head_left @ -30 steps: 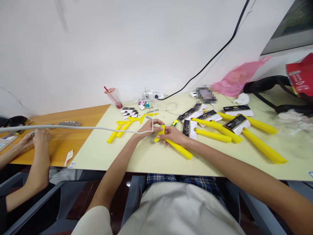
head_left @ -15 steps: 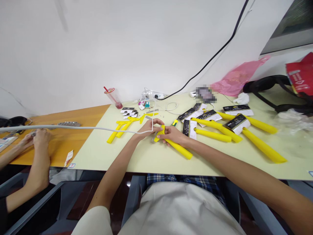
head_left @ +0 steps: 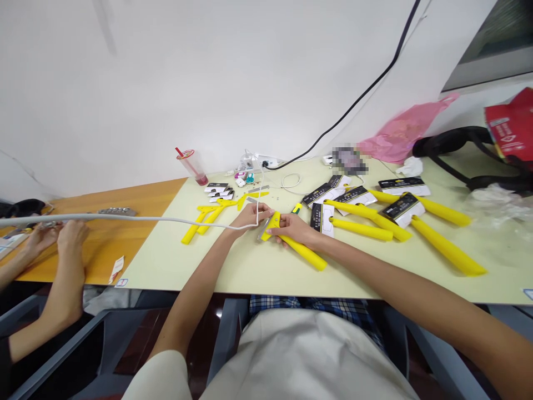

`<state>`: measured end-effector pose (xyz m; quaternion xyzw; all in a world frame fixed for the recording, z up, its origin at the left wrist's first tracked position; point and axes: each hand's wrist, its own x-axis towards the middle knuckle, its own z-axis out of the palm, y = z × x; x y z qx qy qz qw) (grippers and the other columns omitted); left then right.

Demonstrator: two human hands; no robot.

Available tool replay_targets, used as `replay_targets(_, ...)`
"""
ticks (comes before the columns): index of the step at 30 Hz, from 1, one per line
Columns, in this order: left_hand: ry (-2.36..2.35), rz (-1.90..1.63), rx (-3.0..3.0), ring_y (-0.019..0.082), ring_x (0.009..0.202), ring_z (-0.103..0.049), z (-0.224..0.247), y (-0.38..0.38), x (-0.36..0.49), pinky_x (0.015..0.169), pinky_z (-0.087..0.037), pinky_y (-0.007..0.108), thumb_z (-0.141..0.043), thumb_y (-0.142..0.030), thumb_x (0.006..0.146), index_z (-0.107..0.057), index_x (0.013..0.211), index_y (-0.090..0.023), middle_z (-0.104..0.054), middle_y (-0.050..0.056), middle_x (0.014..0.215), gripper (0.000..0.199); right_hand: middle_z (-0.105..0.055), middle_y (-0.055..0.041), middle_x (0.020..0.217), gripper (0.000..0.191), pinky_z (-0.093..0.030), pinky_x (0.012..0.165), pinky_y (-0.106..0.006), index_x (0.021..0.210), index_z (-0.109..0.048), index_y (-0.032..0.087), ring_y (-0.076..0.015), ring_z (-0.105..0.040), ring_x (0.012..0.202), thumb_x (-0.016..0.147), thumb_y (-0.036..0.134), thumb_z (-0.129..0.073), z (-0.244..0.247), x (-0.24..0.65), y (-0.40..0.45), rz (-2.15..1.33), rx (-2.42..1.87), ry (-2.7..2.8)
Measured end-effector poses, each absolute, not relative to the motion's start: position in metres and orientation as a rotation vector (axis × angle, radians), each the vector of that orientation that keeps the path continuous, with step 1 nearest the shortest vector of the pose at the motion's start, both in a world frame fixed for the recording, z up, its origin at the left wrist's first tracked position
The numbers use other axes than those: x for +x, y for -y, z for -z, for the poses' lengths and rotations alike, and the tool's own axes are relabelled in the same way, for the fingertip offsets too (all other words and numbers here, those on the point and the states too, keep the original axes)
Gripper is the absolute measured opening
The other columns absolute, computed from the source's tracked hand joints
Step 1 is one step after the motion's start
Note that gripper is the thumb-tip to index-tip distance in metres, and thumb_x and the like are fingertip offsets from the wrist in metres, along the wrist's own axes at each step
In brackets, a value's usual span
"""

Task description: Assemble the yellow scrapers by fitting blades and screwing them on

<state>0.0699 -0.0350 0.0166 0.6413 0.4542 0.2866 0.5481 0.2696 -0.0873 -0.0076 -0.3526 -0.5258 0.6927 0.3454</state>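
Yellow handle [head_left: 302, 253] shifted slightly; R hand [head_left: 295, 229] clamped on it, steadying it. L hand [head_left: 251, 218] just apart, grip unclear, metal piece [head_left: 264, 229] between hands.

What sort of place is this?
Probably a small workshop or packing room: many yellow forked pieces lie in batches beside printed cards, and a co-worker's hand is busy alongside.
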Motion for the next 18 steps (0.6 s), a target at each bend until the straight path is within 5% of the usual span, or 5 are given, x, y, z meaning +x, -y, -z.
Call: replay_targets(18, -1.075, -0.83, 1.376, 0.005, 0.044, -0.026, -0.002, 0.037, 0.082, 0.044, -0.014, 0.025, -0.095, -0.06, 0.071, -0.062, 0.081, -0.02, -0.034, -0.011, 0.053, 0.053, -0.071, 0.0023, 0.065, 0.048, -0.052, 0.043, -0.021, 0.088, -0.066, 0.017, -0.0097, -0.059, 0.048, 0.068, 0.04, -0.103, 0.005, 0.27, 0.087, -1.831, -0.918, 1.341)
